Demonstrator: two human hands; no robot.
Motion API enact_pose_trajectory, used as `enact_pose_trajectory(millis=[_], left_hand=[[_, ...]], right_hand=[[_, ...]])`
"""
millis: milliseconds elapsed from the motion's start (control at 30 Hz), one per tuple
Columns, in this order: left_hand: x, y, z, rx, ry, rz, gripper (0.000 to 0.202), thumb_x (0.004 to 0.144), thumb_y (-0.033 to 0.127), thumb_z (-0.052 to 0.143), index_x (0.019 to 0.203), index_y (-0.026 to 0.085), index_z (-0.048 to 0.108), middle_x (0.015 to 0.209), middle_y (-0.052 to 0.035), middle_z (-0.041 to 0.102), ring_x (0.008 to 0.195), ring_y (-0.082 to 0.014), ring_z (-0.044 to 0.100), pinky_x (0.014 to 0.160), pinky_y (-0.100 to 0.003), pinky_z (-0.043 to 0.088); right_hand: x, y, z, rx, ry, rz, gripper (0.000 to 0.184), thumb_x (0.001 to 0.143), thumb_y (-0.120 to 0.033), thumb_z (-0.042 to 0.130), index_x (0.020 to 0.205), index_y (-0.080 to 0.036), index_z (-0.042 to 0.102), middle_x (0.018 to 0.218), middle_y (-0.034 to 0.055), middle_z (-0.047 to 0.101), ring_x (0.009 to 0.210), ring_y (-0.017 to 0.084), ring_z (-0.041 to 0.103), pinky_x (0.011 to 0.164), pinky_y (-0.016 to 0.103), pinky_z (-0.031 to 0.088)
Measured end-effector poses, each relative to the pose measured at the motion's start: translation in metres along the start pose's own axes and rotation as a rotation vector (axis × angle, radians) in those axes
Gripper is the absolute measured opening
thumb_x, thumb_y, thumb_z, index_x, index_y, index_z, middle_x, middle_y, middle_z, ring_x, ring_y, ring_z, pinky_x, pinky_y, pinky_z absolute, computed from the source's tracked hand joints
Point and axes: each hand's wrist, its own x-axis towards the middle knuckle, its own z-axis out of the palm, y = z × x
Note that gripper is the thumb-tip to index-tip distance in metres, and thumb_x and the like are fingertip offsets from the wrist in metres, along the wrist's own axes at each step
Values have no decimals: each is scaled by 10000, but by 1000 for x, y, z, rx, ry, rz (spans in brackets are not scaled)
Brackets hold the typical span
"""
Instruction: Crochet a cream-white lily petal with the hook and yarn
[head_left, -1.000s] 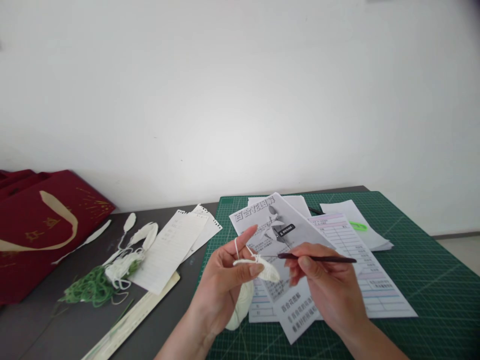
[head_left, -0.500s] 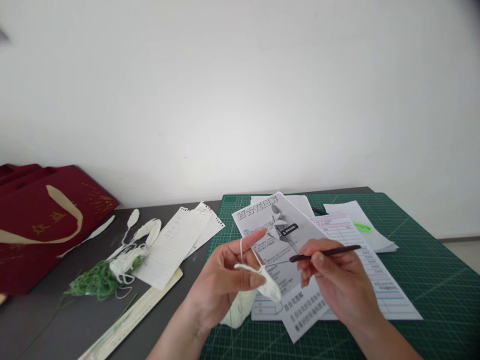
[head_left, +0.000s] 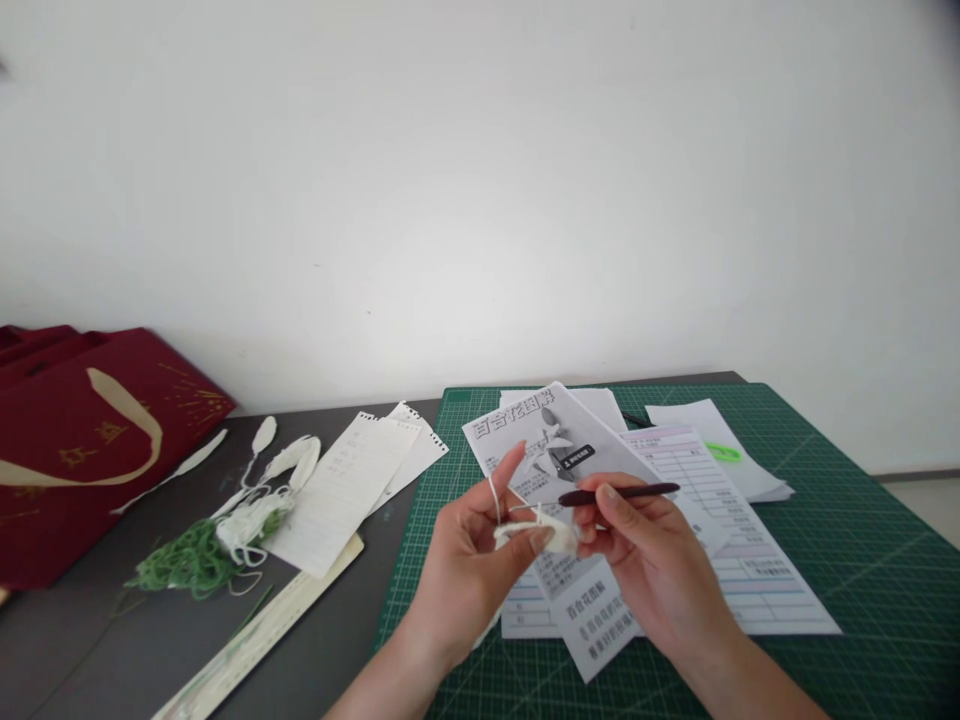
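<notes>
Between thumb and fingers, my left hand (head_left: 469,555) pinches a small piece of white crochet work (head_left: 559,537). White yarn (head_left: 494,498) loops over its raised index finger. My right hand (head_left: 645,560) grips a crochet hook (head_left: 619,494) by its dark handle, and the thin metal shaft points left into the work. The fingertips of my right hand are close to the right end of the crochet piece; whether they touch it I cannot tell. A white yarn ball (head_left: 487,632) is mostly hidden behind my left hand and wrist.
Printed sheets (head_left: 592,610) lie under my hands on a green cutting mat (head_left: 795,540). Further right is a bright green clip-like object (head_left: 722,452). On the left are a red gift bag (head_left: 112,430), green yarn (head_left: 184,560), white crocheted pieces (head_left: 296,458), note paper (head_left: 341,500) and a ruler (head_left: 262,630).
Both hands have come closer together, and the crochet piece has shifted right and up. The hook has moved left, its handle now nearer the work. The yarn ball is more covered.
</notes>
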Motion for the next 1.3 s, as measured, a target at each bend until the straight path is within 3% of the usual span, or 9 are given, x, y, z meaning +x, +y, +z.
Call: enact_pose_trajectory(millis=[333,733,1300], left_hand=[[-7,6,6,-20,25,-81,638,684,199,793,1279,301,587,709,37,627,637,-86,563,608,-194,437],[-9,7,16,-81,196,-125,712,609,187,827,1280,202,591,667,27,615,590,-102,557,550,-211,416],[-10,7,15,-105,181,-124,631,628,183,819,1229,235,634,664,33,605,587,-94,560,551,-202,420]], right_hand=[[0,-1,1,-63,14,-6,163,734,-296,780,798,-149,750,606,16,701,516,86,616,466,150,517],[5,0,-1,-1,29,62,164,733,-294,782,792,-146,741,604,14,691,533,91,614,487,160,528],[4,-3,2,-11,28,58,170,730,-303,780,773,-144,736,584,9,688,490,82,597,459,156,507]])
